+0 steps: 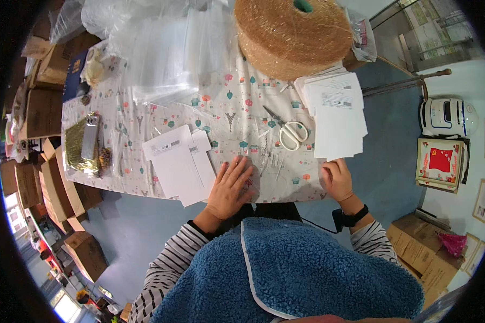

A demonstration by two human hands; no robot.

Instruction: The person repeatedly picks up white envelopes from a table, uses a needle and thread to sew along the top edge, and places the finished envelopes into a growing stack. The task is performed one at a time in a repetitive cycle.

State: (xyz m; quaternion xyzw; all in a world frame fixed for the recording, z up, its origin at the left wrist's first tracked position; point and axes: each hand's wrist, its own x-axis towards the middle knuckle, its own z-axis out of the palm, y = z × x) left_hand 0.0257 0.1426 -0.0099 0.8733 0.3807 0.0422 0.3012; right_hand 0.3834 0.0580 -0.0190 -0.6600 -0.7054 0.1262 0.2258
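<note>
My left hand (230, 187) lies flat on the patterned tablecloth with its fingers stretched out, close beside the right edge of some white printed cards (179, 168). These cards overlap one another at the table's near edge. My right hand (337, 180) has its fingers curled at the lower edge of a fanned stack of white cards (338, 129); whatever is under the fingers is hidden. Between the two groups of cards lies a pair of scissors (292, 134) with white handles, blades partly apart. Small clear strips (275, 160) and a thin chain (264, 148) are next to it.
A big spool of tan twine (291, 35) stands at the far right of the table. Clear plastic sleeves (167, 59) cover the far middle. A phone (91, 135) rests on a gold packet (76, 146) at left. Cardboard boxes (43, 113) are piled beyond the left edge.
</note>
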